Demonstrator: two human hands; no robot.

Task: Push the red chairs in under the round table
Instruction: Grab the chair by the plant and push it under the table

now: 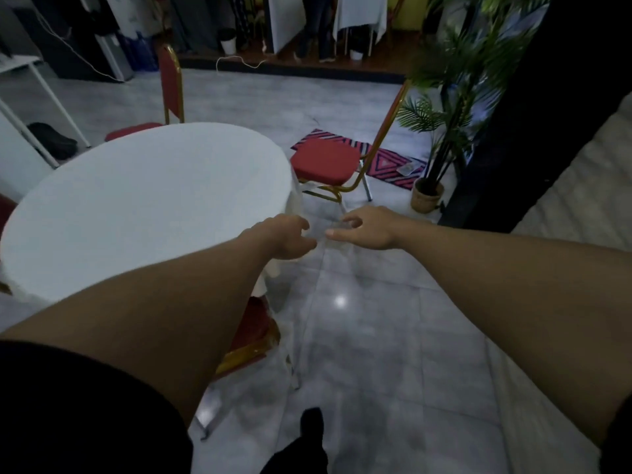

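Note:
The round table (143, 206) with a white cloth fills the left middle. One red chair (325, 162) with a gold frame stands off the table's right edge, its seat fully outside. Another red chair (171, 83) stands at the far side, seat partly under the table. A third red chair (253, 333) sits near me, mostly beneath the cloth and behind my left arm. A red edge (5, 206) shows at the far left. My left hand (287, 237) and my right hand (366, 229) reach forward over the floor, fingers loosely curled, holding nothing, short of the right-hand chair.
A potted palm (441, 138) stands right of the chair, with a patterned mat (386, 162) on the floor behind it. A dark pillar (533, 114) rises at the right. A white shelf frame (30, 107) stands far left. A person's legs (314, 29) show at the back.

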